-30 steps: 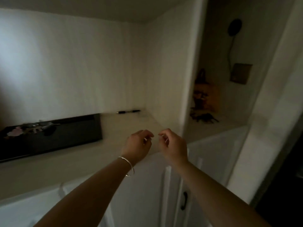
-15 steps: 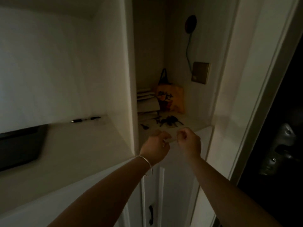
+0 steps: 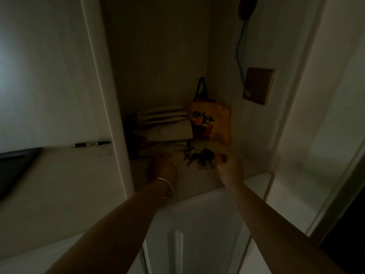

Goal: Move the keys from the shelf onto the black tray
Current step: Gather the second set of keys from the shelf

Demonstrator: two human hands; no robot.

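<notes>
A dark bunch of keys (image 3: pixel 200 157) lies on the pale shelf (image 3: pixel 199 180) inside a narrow, dim alcove. My right hand (image 3: pixel 229 167) is at the right edge of the bunch, its fingertips touching or almost touching the keys; a grip is not clear. My left hand (image 3: pixel 163 168), with a bangle on the wrist, rests on the shelf to the left of the keys with nothing visibly in it. The black tray (image 3: pixel 13 167) sits at the far left on the counter of the neighbouring bay, mostly cut off by the frame edge.
A stack of folded papers (image 3: pixel 164 125) and an orange bag (image 3: pixel 212 123) stand behind the keys. A pen (image 3: pixel 91 144) lies on the left counter. A vertical white partition (image 3: pixel 110 115) separates alcove and counter. A wall plate with a blue cable (image 3: pixel 257 86) is on the right.
The view has swung right toward the alcove. Both hands have moved forward from the shelf's front edge onto the shelf, the right one arriving at the keys.
</notes>
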